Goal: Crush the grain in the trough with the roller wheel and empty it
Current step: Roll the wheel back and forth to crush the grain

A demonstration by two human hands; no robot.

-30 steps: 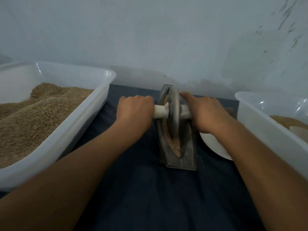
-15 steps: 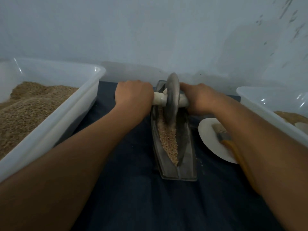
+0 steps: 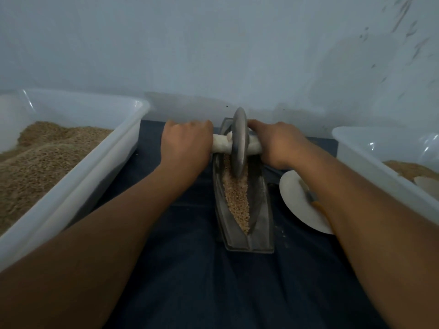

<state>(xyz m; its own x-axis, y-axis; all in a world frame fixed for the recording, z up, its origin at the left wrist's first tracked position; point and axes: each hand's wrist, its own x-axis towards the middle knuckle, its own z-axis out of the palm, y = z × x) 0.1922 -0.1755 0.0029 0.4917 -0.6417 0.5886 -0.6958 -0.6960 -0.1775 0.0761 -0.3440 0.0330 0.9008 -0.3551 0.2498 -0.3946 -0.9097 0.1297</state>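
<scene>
The roller wheel (image 3: 239, 142) stands upright at the far end of the trough (image 3: 244, 193), grain (image 3: 237, 198) lying along it. Both hands, left (image 3: 186, 148) and right (image 3: 279, 144), grip its pale axle (image 3: 219, 146). Plastic tubs (image 3: 78, 174) of grain flank the dark surface (image 3: 213, 281)

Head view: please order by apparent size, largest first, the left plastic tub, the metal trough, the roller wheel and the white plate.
1. Left plastic tub, though its nearness to the camera enlarges it.
2. Metal trough.
3. White plate and roller wheel: unsure, since the right arm hides part of the plate.
</scene>
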